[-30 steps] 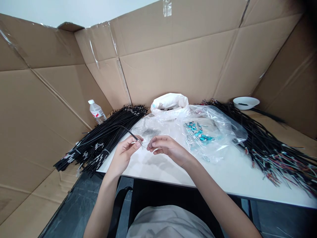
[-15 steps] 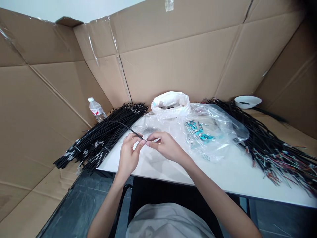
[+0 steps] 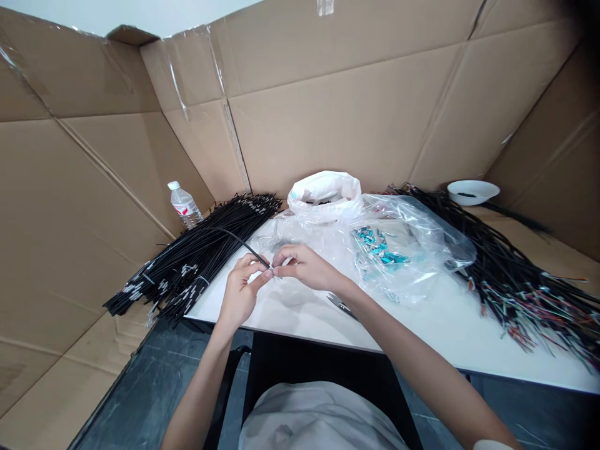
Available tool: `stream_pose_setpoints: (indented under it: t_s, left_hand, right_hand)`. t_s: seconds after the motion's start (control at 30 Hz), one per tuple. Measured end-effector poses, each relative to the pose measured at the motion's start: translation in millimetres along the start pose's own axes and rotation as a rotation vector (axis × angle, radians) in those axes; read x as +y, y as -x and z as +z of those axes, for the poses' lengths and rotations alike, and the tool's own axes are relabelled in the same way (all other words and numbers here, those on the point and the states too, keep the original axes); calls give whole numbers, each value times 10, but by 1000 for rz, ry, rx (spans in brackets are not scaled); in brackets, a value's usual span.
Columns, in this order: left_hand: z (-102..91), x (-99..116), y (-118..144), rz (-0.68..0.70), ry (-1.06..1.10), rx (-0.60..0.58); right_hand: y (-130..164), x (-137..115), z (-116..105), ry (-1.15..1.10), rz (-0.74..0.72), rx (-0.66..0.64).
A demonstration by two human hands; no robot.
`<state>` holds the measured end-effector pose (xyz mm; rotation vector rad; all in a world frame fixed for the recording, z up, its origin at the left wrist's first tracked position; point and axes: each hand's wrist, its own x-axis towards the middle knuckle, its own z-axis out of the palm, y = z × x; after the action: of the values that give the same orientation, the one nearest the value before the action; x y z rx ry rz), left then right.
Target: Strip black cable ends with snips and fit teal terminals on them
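A thin black cable (image 3: pixel 241 242) arcs from the bundle on the left down to my hands. Close to the cable's end, my left hand (image 3: pixel 241 290) pinches it between thumb and fingers. My right hand (image 3: pixel 302 267) meets it there, thumb and fingertips closed on the small light-coloured wires at the tip; these are too fine to make out singly. Under my right forearm lies a metal cutting tool (image 3: pixel 340 304), its pointed jaws showing and its handles hidden. A clear plastic bag (image 3: pixel 422 275) with small teal and silver pieces (image 3: pixel 377 245) lies to the right.
A large bundle of black cables (image 3: pixel 210 250) lies at the left, a water bottle (image 3: pixel 185 206) behind it. At the back stands a white plastic bag (image 3: pixel 325 187). More cables with bared coloured wires (image 3: pixel 529 306) and a white bowl (image 3: pixel 473 191) are at the right. Cardboard walls (image 3: pixel 337 119) surround the table.
My right hand has shifted slightly left and regripped at the cable's tip, where light wire ends now show. The cutting tool's jaws have come into view beside my right forearm.
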<state>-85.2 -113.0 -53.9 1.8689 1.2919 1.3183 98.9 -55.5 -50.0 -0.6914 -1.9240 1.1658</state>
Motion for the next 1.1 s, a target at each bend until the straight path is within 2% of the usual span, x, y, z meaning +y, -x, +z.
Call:
stream_pose_setpoints:
  t_s: [0.17,0.37,0.53,0.67,0.77,0.83,0.97,1.1]
  left_hand:
    - [-51,17,-2,-3,30,-59]
    - [-109,-19,6,69,5,-101]
    - [-167,-10,-12,122,-110,-172]
    - [-229,31,-14,191,-321,-221]
    - [-276,29,-8,260,-461,-176]
    - [-296,9,-2,283,-472,-114]
    - [-291,-38,-7,272,-385,-29]
    - [-254,-65,-37,212,-237,-21]
  right_hand:
    - [-18,-76,-22,29,-6,-48]
    - [-33,-135,-39,169,-23,-113]
    - [-36,-133,-46,248,-36,-157]
    - [-56,-144,-51,265,-37,-150]
    - [-79,-118,-48,216,-17,-122]
    - [-88,-88,-46,171,-10,-127]
    - [-97,-53,-40,40,-13,-145]
    - [-138,-63,-33,-59,31,-130]
